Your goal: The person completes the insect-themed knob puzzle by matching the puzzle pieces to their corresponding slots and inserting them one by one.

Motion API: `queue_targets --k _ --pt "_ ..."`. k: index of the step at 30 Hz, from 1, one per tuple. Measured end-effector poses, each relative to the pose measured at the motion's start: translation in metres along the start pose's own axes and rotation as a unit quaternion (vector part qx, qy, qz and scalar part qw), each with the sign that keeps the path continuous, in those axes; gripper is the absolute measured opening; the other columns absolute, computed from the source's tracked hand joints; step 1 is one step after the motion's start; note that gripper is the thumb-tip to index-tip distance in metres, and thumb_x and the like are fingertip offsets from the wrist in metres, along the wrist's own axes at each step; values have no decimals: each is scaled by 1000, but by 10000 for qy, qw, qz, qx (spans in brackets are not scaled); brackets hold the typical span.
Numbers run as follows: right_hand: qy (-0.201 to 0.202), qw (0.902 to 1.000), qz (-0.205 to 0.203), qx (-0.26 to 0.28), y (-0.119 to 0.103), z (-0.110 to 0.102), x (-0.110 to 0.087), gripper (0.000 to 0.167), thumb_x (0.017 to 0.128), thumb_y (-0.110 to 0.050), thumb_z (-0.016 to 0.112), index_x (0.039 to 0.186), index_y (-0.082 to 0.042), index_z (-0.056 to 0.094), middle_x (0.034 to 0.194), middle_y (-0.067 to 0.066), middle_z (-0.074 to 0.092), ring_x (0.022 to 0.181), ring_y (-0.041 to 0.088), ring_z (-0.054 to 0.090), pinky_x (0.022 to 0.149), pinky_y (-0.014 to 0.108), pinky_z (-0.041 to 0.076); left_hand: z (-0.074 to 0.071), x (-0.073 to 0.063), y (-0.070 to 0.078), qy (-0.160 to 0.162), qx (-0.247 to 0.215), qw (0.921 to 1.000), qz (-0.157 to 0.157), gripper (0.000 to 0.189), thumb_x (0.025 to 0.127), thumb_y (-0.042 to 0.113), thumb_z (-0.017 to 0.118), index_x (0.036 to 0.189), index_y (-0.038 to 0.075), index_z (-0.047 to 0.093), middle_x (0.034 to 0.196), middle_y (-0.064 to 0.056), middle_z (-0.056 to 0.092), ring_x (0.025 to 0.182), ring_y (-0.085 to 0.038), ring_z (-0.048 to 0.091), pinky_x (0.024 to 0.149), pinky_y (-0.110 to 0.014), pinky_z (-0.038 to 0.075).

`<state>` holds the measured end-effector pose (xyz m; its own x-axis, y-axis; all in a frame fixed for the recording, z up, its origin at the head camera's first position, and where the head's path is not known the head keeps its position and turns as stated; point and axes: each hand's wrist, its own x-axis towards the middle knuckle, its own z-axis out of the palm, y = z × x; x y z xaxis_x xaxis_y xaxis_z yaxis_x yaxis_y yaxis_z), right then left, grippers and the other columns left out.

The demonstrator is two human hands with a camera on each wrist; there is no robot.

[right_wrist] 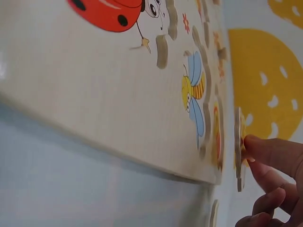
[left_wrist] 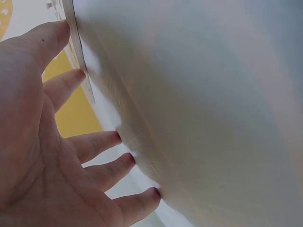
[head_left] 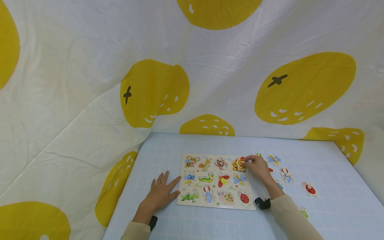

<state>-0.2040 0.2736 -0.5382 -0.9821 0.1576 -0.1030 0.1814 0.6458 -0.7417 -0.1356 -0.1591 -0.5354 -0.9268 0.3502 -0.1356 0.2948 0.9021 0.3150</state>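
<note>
A wooden insect puzzle board (head_left: 217, 207) lies flat on the table, with bug pictures in rows and cut-out recesses. Over its far right corner, my right hand (head_left: 257, 166) pinches a red and yellow butterfly puzzle piece (head_left: 241, 164) between thumb and finger. The right wrist view shows this piece (right_wrist: 238, 146) tilted on edge and raised off the board (right_wrist: 118, 123). My left hand (head_left: 160, 194) rests at the board's left side with fingers spread. In the left wrist view, two of its digits touch the board's edge (left_wrist: 77, 45); the other fingertips meet the table.
Loose insect pieces lie right of the board, among them a dragonfly-like piece (head_left: 274, 160), a stag beetle piece (head_left: 286, 175), a ladybug piece (head_left: 309, 189) and a green piece (head_left: 304, 212). My right forearm partly covers others. A fruit-print curtain (head_left: 222, 96) hangs behind the table.
</note>
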Motion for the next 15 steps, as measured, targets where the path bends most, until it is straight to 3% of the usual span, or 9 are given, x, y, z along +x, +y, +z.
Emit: queue_targets --k 6,15 --pt "-186 9997 148 25 -2 10 3 27 90 -29 76 105 -6 74 106 14 60 93 29 51 69 36 40 1 1 -2 2 13 10000 -11 60 97 49 60 152 31 44 160 -24 25 145 -49 18 111 -71 15" --pt "-320 9987 376 151 -6 19 6 28 89 -29 77 102 -5 72 91 10 61 71 23 57 59 32 43 0 1 -1 -23 26 10000 4 60 97 49 61 152 30 45 160 -24 24 145 -49 19 111 -71 16"
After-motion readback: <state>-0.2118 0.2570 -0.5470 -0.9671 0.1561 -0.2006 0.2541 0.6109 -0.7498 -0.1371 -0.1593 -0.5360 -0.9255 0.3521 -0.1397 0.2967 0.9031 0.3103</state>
